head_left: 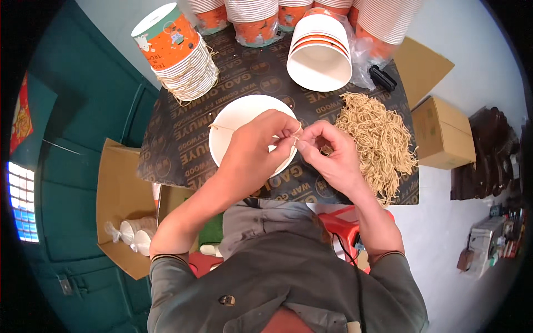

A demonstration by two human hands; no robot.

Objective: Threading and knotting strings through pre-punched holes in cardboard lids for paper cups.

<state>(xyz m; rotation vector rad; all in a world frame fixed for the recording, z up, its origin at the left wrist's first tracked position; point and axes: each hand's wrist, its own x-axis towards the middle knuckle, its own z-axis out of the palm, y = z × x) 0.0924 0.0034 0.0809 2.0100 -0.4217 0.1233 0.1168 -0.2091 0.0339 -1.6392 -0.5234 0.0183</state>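
String [223, 128]: one pale strand, running across the white cup [234, 112] on the tabletop [183, 158] to my fingertips, near the cup's right rim.
Left grip [258, 144]: thumb and forefinger drawn together in a pinch on the strand, hand over the cup.
Right grip [336, 155]: likewise pinched on the strand, fingertips meeting those of my left.
Strands done: several, as I judge, since the cup stack [183, 61] at upper left carries many about its rims.
Knot: hidden between my fingertips; I cannot tell whether it is formed.
Strands left: plenty, I judge, in the heap of loose strings [377, 144] at my right.
Tipped cups [319, 66]: no strand visible on them.
Print: cartoon figures and dark lettering on the orange-and-green cup stack; tan lettering and round emblems repeated across the tabletop.
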